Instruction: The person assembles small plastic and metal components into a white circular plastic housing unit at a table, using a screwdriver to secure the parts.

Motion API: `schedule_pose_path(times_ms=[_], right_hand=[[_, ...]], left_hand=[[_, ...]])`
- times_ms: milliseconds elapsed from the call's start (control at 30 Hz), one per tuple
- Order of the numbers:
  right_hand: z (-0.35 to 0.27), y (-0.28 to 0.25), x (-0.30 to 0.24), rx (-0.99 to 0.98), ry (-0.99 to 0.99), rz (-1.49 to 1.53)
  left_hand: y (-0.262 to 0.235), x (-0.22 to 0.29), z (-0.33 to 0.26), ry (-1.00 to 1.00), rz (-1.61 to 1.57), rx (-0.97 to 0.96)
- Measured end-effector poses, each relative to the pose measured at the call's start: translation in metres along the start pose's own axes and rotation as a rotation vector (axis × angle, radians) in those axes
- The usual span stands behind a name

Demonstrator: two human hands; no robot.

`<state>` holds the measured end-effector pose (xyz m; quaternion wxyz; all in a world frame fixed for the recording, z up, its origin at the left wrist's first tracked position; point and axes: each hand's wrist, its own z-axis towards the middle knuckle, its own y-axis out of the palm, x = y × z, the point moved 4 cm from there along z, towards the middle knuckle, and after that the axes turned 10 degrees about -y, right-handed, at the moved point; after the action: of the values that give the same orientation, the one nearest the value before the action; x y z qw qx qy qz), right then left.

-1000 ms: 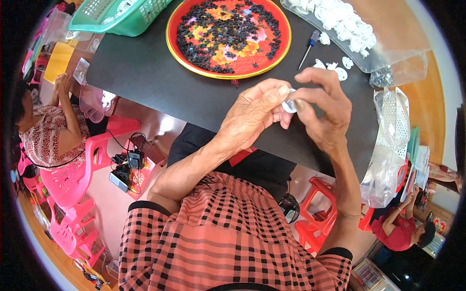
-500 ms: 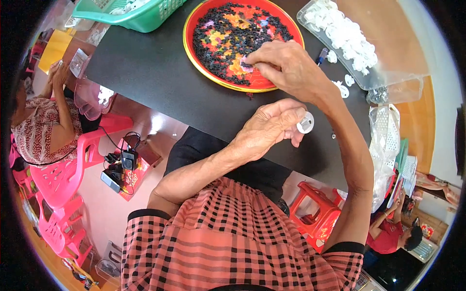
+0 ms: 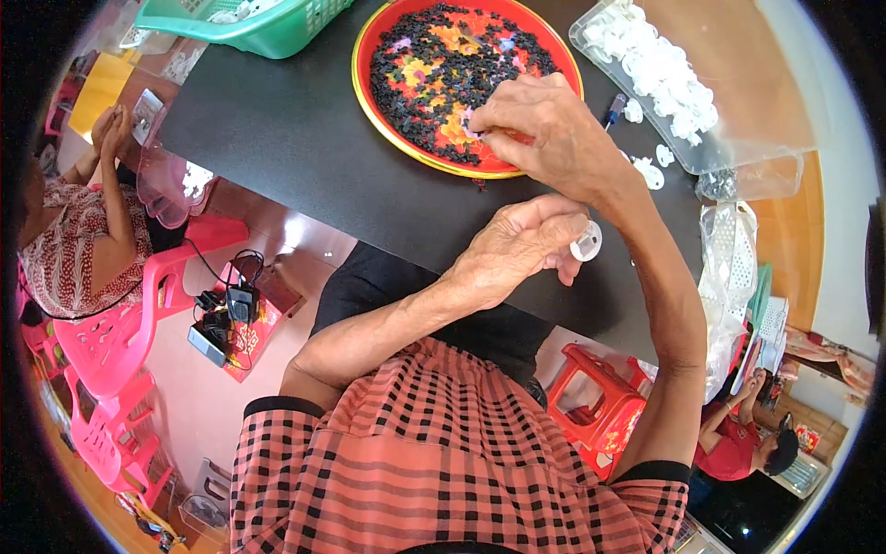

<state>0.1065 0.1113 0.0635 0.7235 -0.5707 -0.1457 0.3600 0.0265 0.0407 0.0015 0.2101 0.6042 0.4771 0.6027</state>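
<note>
The right hand [image 3: 554, 138] reaches forward over the near rim of the round red tray [image 3: 369, 88], which sits on the black desk [image 3: 295, 148] and carries a spread of small black pieces [image 3: 434, 55] over a bright patterned floor. Its fingers [image 3: 494, 120] are bunched together and pointed down and to the person's left, their tips touching the black pieces at the tray's near right part; whether a piece is already pinched between them I cannot tell, since the knuckles hide the tips.

The left hand [image 3: 517, 249] sits nearer the body, above the desk's near edge, with its fingers closed on a small white round cap [image 3: 586, 242] that sticks out to the right of the fingertips, its open face turned roughly up and outward. So the cap lies below and slightly right of the right hand's fingertips, near but not touching, and the black pieces lie ahead of it, farther from the body. The right hand is the nearer one to the tray; the left is the only one touching the cap.

Farther right, a clear plastic bag of white caps [image 3: 664, 74] lies on the desk, with a few loose white caps [image 3: 651, 171] just beside the right wrist. A green basket [image 3: 258, 28] stands at the desk's far left.
</note>
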Motion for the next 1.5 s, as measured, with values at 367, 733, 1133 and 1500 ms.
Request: schedule_pose_path(times_ms=[367,733,1133,1500], right_hand=[[0.009,0.005,-0.001,-0.128,0.019,-0.092],[0.007,0.007,-0.001,-0.028,0.017,-0.038],[0.005,0.005,0.002,0.000,0.037,0.020],[-0.016,-0.002,0.021,0.112,0.494,0.676]], left_hand=[[0.000,0.000,-0.001,0.020,-0.005,-0.026],[0.000,0.000,0.000,0.027,0.026,-0.028],[-0.003,-0.002,-0.001,0.027,0.022,-0.028],[-0.002,0.000,0.000,0.014,0.020,-0.055]])
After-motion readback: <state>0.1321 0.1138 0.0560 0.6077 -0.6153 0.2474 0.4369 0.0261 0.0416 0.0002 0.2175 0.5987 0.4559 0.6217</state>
